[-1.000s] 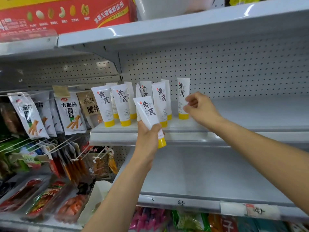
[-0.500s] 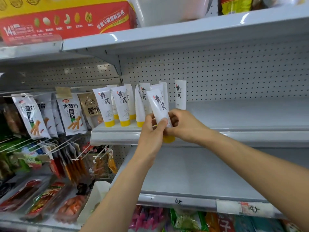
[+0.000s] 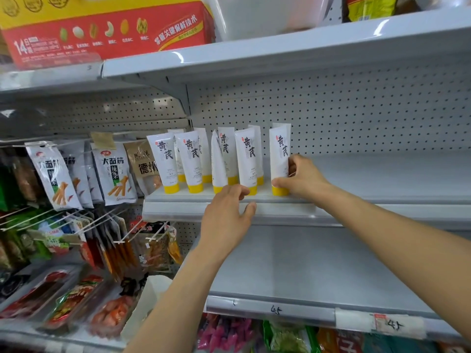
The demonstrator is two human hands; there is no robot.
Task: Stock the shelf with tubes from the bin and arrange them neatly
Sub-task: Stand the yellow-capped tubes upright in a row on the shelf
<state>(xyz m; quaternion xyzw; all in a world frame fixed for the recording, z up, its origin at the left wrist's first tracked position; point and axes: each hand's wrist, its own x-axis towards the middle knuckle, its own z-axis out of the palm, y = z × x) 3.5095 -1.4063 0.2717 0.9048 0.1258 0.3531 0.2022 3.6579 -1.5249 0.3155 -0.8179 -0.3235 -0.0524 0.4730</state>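
Tube (image 3: pixel 279 159), cap down on shelf (image 3: pixel 356 200): right hand (image 3: pixel 303 178) grip closed round it, steadying; left hand (image 3: pixel 226 212) open, empty.

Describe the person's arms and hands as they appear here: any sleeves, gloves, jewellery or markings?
Both forearms are bare as far as the frame shows; no sleeve edge is visible. The left hand and right hand wear no gloves. No watch, bracelet or ring can be seen on the visible wrists and fingers. No tattoos, bandages or other markings show. Upper arms are out of frame.
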